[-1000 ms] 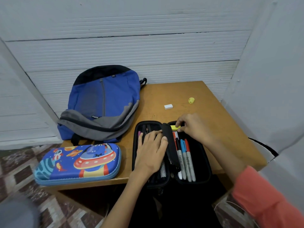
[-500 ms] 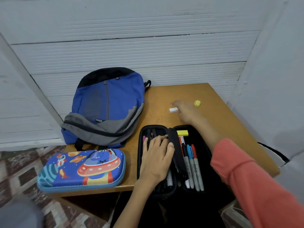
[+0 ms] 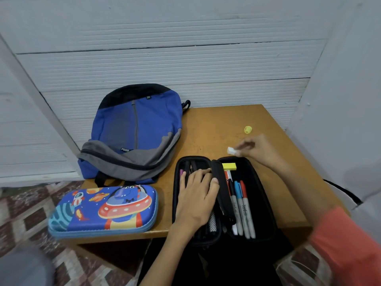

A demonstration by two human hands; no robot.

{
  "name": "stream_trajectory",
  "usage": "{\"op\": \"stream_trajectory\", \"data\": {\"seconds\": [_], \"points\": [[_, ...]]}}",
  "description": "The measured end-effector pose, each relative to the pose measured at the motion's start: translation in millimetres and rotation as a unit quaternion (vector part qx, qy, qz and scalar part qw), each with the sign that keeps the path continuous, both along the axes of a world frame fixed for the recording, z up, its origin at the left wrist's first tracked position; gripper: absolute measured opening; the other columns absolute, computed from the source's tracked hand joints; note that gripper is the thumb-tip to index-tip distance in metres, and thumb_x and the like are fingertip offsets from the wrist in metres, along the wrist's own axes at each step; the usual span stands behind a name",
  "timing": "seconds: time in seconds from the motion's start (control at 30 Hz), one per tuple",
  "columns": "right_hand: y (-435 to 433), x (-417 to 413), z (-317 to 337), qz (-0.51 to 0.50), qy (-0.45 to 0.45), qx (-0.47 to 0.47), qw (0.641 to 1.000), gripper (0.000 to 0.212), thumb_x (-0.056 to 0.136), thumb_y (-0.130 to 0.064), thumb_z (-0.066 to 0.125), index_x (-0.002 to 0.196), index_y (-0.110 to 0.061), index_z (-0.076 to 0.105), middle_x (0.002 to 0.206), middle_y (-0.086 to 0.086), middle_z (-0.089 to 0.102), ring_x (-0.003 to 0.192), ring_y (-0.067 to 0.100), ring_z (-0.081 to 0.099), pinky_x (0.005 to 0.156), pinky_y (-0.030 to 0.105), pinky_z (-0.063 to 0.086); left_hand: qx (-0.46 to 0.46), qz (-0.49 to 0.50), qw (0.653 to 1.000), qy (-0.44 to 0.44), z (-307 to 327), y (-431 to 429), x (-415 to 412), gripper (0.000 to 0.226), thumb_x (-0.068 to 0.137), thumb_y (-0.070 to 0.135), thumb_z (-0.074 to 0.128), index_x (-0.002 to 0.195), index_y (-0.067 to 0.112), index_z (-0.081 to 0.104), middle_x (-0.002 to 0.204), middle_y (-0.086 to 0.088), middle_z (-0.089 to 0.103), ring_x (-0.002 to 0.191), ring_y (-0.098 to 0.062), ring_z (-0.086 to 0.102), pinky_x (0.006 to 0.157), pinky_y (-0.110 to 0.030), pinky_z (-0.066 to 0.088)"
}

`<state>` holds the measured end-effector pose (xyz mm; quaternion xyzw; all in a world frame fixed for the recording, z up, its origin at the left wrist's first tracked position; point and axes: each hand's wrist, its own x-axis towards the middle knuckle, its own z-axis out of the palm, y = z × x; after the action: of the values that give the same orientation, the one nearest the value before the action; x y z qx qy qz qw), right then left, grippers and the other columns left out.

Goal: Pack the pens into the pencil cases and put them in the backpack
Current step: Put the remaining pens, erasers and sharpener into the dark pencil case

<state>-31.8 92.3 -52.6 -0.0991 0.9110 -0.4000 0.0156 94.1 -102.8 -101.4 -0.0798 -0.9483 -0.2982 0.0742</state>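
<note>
Right hand (image 3: 257,150) pinches a small white eraser (image 3: 230,150) betw. thumb & fingertips, just past the far rim of the open black pencil case (image 3: 252,178); can't tell if the eraser touches the table (image 3: 216,129). Left hand (image 3: 198,198) lies flat on the case's left half, fingers straight, covering most of the pens there; a few dark pen ends (image 3: 190,165) show beyond the fingertips. Case's right half holds three markers (image 3: 240,205) side by side w/ black, blue & red caps pointing far, plus a yellow block (image 3: 229,166) at the far end. Case sits at the near edge of the table, its near end hanging over. Left of it, apart, a closed blue pencil case (image 3: 103,209) w/ a spaceship print. Blue & grey backpack (image 3: 136,131) lies far left, zipped. Small yellow item (image 3: 248,129) sits far right on the table, beyond the right hand.
</note>
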Motion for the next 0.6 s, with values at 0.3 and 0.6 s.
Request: {"op": "stream_trajectory", "data": {"seconds": [0.3,0.6], "points": [[-9,40,-14,0.065,-0.013,0.112,0.991,0.017,0.076,-0.006,0.079,0.093,-0.01,0.076,0.079,-0.005,0.07,0.064,0.001,0.062,0.06,0.008,0.044,-0.004,0.0,1.0,0.0,3,0,2,0.066,0.091,0.051,0.0,0.124,0.032,0.054,0.132,0.017,0.047,0.132,0.002,0.03,0.121,-0.041,0.005],[-24,39,-22,0.043,0.042,0.15,0.987,0.02,0.076,-0.01,0.08,0.096,-0.007,0.075,0.091,0.005,0.071,0.068,0.006,0.06,0.062,0.013,0.047,0.004,0.0,1.0,-0.002,2,0,1,0.066,0.09,0.051,0.001,0.125,0.032,0.054,0.13,0.019,0.047,0.132,0.004,0.03,0.121,-0.041,0.005]]}}
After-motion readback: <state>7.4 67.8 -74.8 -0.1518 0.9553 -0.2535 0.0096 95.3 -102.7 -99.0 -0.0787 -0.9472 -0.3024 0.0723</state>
